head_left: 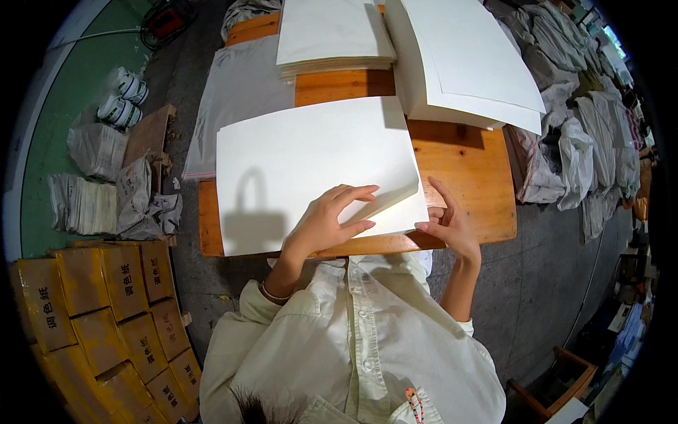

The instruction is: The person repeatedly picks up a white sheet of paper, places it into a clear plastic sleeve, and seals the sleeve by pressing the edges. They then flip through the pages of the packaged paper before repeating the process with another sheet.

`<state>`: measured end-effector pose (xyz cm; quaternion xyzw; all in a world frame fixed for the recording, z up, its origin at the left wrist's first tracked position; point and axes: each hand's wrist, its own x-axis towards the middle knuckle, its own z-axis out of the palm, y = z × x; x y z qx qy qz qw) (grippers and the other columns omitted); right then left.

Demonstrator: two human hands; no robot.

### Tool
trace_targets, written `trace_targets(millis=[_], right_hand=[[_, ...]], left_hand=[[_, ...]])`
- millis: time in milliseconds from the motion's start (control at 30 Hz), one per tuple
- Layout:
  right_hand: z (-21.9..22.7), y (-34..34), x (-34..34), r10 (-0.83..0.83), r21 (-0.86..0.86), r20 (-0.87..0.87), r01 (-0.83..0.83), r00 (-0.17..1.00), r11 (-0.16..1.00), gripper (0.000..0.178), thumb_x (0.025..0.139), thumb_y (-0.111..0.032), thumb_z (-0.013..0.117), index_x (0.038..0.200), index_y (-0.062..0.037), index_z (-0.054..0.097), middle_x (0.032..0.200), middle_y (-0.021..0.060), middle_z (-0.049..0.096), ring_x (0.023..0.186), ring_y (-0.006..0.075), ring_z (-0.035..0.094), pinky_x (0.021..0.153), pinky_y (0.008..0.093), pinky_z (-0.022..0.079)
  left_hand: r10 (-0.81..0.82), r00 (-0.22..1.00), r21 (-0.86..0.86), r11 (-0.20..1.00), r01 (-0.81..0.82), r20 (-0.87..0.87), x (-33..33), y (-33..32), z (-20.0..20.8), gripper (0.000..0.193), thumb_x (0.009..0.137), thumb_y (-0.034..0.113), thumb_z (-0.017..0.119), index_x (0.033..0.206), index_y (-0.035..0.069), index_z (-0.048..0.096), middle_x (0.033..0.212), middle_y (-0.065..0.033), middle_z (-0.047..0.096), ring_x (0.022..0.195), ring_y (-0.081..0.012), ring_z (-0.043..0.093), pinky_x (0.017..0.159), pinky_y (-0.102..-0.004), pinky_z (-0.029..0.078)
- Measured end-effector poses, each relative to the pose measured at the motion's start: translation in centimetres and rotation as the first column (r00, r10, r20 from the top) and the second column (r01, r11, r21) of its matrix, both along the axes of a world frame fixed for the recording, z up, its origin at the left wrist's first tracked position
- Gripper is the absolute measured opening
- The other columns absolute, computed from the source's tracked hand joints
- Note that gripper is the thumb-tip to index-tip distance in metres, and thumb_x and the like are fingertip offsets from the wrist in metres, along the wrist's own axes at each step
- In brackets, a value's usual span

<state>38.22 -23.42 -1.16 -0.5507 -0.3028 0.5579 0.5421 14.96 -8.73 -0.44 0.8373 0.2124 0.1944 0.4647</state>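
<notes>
Head view: the paper [304,155] lies at the near edge of the bench [473,177], with its right edge curled up near the near corner. The left hand [321,222] is over the paper, thumb and fingers spread beside the curl; the right hand [458,230] is at the bench's near edge, fingers curved and parted from the thumb, whose tip is at the paper's corner, contact indeterminate. On the bench's far side are a stack [335,32], film [244,92] to its left and large sheets [473,63] to its right.
</notes>
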Motion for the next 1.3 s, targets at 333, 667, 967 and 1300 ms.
trace_targets(millis=[333,667,967,1300], right_hand=[[-0.3,0.7,0.0,-0.013,-0.064,0.054,0.016,0.998,0.998,0.080,0.074,0.006,0.072,0.142,-0.0039,0.031,0.076,0.0055,0.064,0.071,0.0104,0.061,0.065,0.0229,0.051],[-0.5,1.2,-0.2,-0.027,-0.085,0.129,0.038,0.991,0.996,0.078,0.075,0.002,0.075,0.141,-0.0028,0.033,0.067,0.0023,0.060,0.059,0.0077,0.053,0.056,0.0223,0.045],[-0.3,0.7,0.0,-0.061,-0.064,0.066,0.065,0.996,0.996,0.081,0.073,0.002,0.075,0.142,-0.0034,0.033,0.067,0.0021,0.061,0.061,0.0081,0.057,0.060,0.0211,0.046],[-1.1,1.1,0.2,-0.028,-0.102,0.088,0.037,0.996,0.994,0.078,0.073,0.001,0.076,0.140,-0.0038,0.037,0.063,-0.0003,0.058,0.055,0.0044,0.050,0.052,0.0190,0.040]], left_hand=[[0.023,0.987,0.177,0.983,-0.052,0.159,0.0,-0.1,-1.7,0.059,0.078,0.015,0.071,0.133,0.018,0.050,0.125,-0.0077,0.054,0.099,-0.0259,0.059,0.088,-0.0358,0.047],[-0.068,0.997,0.321,0.945,0.055,0.029,0.2,-0.6,0.0,0.061,0.065,0.020,0.081,0.122,0.021,0.062,0.118,-0.0105,0.055,0.101,-0.0255,0.056,0.086,-0.0344,0.046],[0.121,0.988,0.111,0.985,-0.131,0.094,0.0,-0.6,-0.8,0.052,0.077,0.017,0.072,0.127,0.021,0.058,0.107,-0.0103,0.059,0.093,-0.0274,0.059,0.082,-0.0341,0.049],[-0.078,0.995,0.228,0.972,0.063,0.058,0.1,-0.1,0.1,0.056,0.071,0.016,0.078,0.125,0.019,0.061,0.112,-0.0102,0.058,0.097,-0.0248,0.058,0.082,-0.0325,0.048]])
